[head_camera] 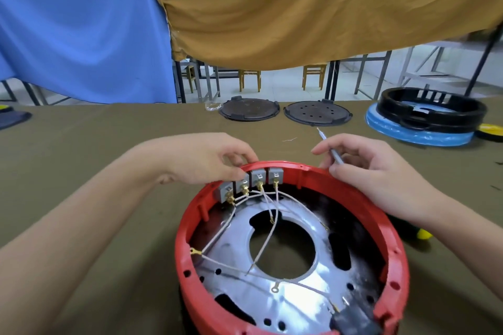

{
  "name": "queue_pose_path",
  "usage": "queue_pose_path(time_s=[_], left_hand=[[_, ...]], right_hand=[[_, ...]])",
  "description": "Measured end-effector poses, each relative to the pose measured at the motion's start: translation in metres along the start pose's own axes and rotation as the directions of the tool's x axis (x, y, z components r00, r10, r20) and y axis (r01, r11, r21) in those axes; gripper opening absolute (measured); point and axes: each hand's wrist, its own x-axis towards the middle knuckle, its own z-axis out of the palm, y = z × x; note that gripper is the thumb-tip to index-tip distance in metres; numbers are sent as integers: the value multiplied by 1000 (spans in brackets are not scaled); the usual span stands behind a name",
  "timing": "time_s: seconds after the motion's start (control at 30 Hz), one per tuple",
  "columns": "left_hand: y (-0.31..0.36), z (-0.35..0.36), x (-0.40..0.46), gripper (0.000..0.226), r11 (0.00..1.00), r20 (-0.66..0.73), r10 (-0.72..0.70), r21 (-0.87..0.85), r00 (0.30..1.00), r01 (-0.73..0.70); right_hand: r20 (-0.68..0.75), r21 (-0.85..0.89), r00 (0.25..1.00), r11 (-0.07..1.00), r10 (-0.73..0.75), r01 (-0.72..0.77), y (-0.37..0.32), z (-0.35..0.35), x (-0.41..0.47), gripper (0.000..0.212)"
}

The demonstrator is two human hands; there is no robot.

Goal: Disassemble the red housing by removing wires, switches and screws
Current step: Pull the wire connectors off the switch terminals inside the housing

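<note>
A round red housing (400, 261) lies open-side up on the table in front of me, with a shiny metal plate (272, 250) inside. Several grey switches (258, 178) sit in a row at its far rim, each with brass terminals and white wires (265, 236) trailing across the plate. My left hand (206, 158) grips the far rim, its thumb pressing on the second switch from the left. My right hand (373, 168) rests on the rim to the right and holds a thin grey screwdriver (330, 151), tip pointing away.
Two dark round plates (249, 109) (317, 113) lie at the table's far edge. A black ring (432, 107) sits on a blue disc (419, 134) at the far right. A yellow object (424, 234) peeks out beside the housing. Blue and mustard cloths hang behind.
</note>
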Motion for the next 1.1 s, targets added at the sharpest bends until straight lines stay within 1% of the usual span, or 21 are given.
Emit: queue_pose_path(time_s=[0.1, 0.17, 0.2, 0.27, 0.33, 0.43, 0.53, 0.6, 0.67, 0.77, 0.83, 1.0, 1.1], left_hand=[[4, 6, 4, 29, 998, -17, 64, -4, 998, -64], [4, 11, 8, 30, 996, -74, 89, 27, 993, -87], [4, 13, 10, 28, 995, -111, 102, 35, 989, -99], [5, 17, 10, 16, 990, -189, 141, 43, 972, -136], [10, 22, 8, 6, 981, -245, 187, 96, 951, -168], [20, 34, 6, 10, 961, -266, 231, 215, 936, -176], [27, 46, 7, 14, 964, -311, 193, 239, 930, -120], [29, 50, 9, 15, 974, -365, 144, 217, 920, -66], [30, 51, 10, 16, 982, -395, 113, 183, 912, -43], [32, 51, 11, 15, 983, -385, 105, 182, 917, -36], [32, 52, 12, 14, 982, -369, 105, 187, 924, -37], [33, 51, 15, 12, 994, -348, 55, 106, 936, -19], [34, 50, 18, 12, 998, -347, 35, 67, 937, -13]], right_hand=[[18, -45, 999, 999, -28, 29, 1, -1, 0, 45], [42, -113, 997, 991, -64, 69, 2, -1, 0, 46], [47, -152, 996, 985, -79, 85, 2, -1, 0, 43], [25, -217, 994, 970, -108, 110, 2, -3, -1, 30], [-22, -225, 990, 966, -138, 130, -2, -6, -1, 18], [-49, -221, 983, 962, -178, 163, -11, -10, -2, 13], [7, -175, 983, 968, -182, 180, -14, -10, -4, 9], [31, -133, 985, 976, -172, 175, -14, -9, -5, 5], [29, -125, 986, 978, -166, 168, -12, -9, -4, 3], [19, -140, 985, 975, -170, 171, -10, -6, -3, 6], [28, -151, 984, 972, -177, 179, -9, -2, -3, 4], [25, -224, 984, 958, -176, 178, -8, 2, -2, 4], [53, -281, 986, 945, -160, 169, -10, 2, -1, 5]])
